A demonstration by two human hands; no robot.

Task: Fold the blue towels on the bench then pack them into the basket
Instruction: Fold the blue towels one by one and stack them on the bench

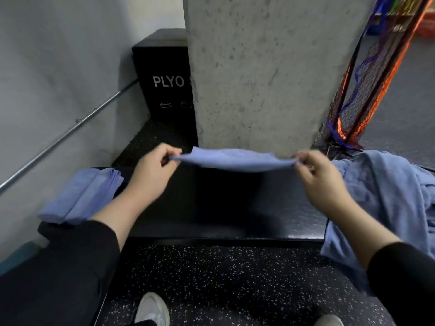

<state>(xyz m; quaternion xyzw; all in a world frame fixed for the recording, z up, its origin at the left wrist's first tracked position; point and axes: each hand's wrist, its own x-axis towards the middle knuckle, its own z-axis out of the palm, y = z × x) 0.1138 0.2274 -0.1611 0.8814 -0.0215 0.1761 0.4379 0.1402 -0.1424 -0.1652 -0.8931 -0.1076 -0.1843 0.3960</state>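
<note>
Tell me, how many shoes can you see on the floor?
2. One white shoe sits at the bottom edge, left of centre; the tip of the other shoe shows at the bottom right. Both are cut off by the frame.

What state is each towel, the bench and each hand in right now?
held towel: stretched flat in the air between both hands, above the bench
left hand: pinches the towel's left end
right hand: pinches the towel's right end
folded towels: stacked on the bench's left end
unfolded towels: loose heap on the bench's right end, spilling over the front edge
bench: bare in the middle
</note>
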